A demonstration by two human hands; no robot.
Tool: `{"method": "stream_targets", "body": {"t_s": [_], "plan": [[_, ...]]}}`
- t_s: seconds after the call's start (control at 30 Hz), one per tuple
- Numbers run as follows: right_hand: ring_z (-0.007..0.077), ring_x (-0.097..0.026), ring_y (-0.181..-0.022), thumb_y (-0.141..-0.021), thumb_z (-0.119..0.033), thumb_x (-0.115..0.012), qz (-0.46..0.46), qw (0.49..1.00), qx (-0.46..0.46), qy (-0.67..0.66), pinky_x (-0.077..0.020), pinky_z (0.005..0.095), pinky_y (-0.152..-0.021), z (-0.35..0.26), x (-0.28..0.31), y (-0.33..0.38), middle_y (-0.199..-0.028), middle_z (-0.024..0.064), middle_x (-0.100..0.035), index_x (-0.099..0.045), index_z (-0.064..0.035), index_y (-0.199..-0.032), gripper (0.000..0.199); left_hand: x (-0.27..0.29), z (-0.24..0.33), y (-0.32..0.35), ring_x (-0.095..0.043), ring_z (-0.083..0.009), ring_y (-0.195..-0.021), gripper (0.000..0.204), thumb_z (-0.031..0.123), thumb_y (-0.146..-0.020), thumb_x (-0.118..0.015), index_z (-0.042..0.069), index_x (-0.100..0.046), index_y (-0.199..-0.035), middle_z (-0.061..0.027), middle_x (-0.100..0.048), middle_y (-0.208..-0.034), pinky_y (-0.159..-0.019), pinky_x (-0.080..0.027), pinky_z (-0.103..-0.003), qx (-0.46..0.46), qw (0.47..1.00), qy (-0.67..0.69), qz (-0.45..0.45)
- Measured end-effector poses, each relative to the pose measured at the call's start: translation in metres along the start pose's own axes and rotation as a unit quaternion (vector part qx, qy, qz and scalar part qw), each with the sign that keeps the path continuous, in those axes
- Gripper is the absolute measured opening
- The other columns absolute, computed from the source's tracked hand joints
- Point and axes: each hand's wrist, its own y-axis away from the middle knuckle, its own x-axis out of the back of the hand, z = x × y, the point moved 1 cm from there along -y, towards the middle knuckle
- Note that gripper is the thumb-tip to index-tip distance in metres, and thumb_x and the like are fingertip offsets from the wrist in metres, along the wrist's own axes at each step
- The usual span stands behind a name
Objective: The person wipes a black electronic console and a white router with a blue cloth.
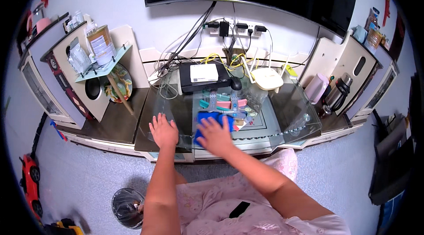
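My left hand (163, 132) lies flat near the front left of the glass tabletop (176, 110), fingers spread and holding nothing. On the middle of the glass, my right hand (215, 136) rests on top of a blue cloth (206, 115). Its fingers are stretched apart over the cloth, slightly blurred, and the palm hides part of it. Just behind the cloth sit pink and teal plastic pieces (224, 103) with grey patterned straps. A crumpled clear plastic bag (255, 98) lies right of them.
Behind are a black box (194, 85) with a white device (204, 73), a black mouse (236, 84), a white router (266, 79) and tangled cables (165, 64). A pink kettle (316, 88) and a steel thermos (339, 90) stand right. A lined bin (127, 208) is on the floor.
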Motion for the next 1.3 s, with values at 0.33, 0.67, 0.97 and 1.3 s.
{"method": "stream_targets", "body": {"t_s": [0.33, 0.67, 0.97, 1.3], "plan": [[0.0250, -0.039, -0.142, -0.096, -0.051, -0.054, 0.030, 0.992, 0.096, -0.074, -0.0128, 0.0615, -0.118, -0.006, 0.006, 0.013, -0.149, 0.0048, -0.050, -0.055, -0.0205, -0.141, 0.055, -0.008, -0.005, -0.001, -0.034, -0.0270, -0.146, 0.051, 0.036, -0.099, -0.047, 0.007, -0.052, -0.141, -0.0076, -0.046, -0.152, -0.122, -0.019, -0.046, -0.014, 1.000, -0.001, 0.014], [0.0248, -0.038, -0.143, -0.097, -0.055, -0.048, 0.038, 0.972, -0.230, 0.036, -0.0123, 0.0610, -0.118, 0.238, 0.026, 0.116, -0.152, 0.0014, -0.048, -0.056, -0.0268, -0.140, 0.052, -0.007, 0.000, 0.000, -0.032, -0.0273, -0.146, 0.051, 0.034, -0.099, -0.046, 0.006, -0.051, -0.141, -0.0084, -0.046, -0.152, -0.123, -0.018, -0.047, -0.021, 1.000, -0.015, 0.008], [0.0263, -0.035, -0.146, -0.101, -0.055, -0.037, -0.034, 0.883, -0.452, 0.119, -0.0125, 0.0693, -0.115, 0.344, 0.037, 0.128, -0.158, 0.0023, -0.039, -0.046, -0.0260, -0.149, 0.057, -0.009, 0.000, -0.001, -0.033, -0.0288, -0.146, 0.051, 0.033, -0.099, -0.047, 0.005, -0.051, -0.141, -0.0097, -0.045, -0.152, -0.122, -0.018, -0.048, -0.018, 0.999, -0.023, 0.013], [0.0242, -0.035, -0.146, -0.100, -0.051, -0.042, 0.008, 0.988, -0.153, 0.027, -0.0081, 0.0665, -0.117, 0.136, -0.017, -0.030, -0.155, 0.0041, -0.043, -0.050, -0.0207, -0.145, 0.055, -0.001, 0.003, 0.000, -0.032, -0.0289, -0.146, 0.051, 0.033, -0.099, -0.046, 0.005, -0.051, -0.141, -0.0091, -0.045, -0.153, -0.122, -0.017, -0.049, -0.004, 1.000, -0.028, 0.001]]}}
